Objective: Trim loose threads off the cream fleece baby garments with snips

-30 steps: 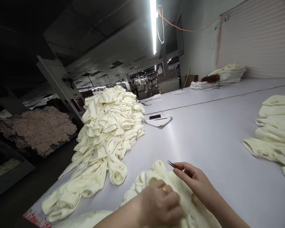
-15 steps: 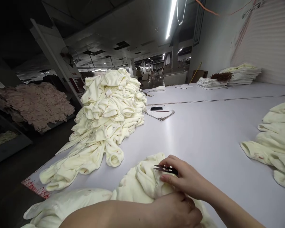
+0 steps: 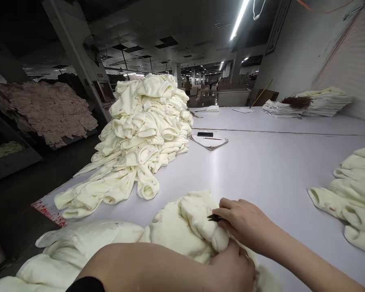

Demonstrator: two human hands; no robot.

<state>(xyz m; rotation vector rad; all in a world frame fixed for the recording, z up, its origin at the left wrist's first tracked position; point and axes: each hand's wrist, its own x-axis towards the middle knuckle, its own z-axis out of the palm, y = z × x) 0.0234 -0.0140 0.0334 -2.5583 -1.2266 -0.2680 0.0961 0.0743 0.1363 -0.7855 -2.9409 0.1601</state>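
Observation:
A cream fleece garment point(image 3: 176, 227) lies bunched on the table in front of me. My right hand point(image 3: 243, 221) is closed around small black thread snips point(image 3: 213, 218); only their dark tips show past the fingers, close against the fabric. Just below it, my left hand point(image 3: 234, 263) grips the right part of the same garment, with its fingers partly hidden in the cloth. A ring shows on one of its fingers. My left forearm crosses in front of the garment.
A tall heap of cream garments point(image 3: 146, 134) stands at the left. More garments point(image 3: 355, 198) lie at the right edge. Beyond are a phone point(image 3: 205, 134) on papers point(image 3: 211, 144) and stacked white cloths point(image 3: 322, 103). A pink pile point(image 3: 45, 109) stands off the table.
The snips have turned inward in my right hand, so less of their blades shows. My left hand has shifted slightly on the garment. The head view has turned a little left and down.

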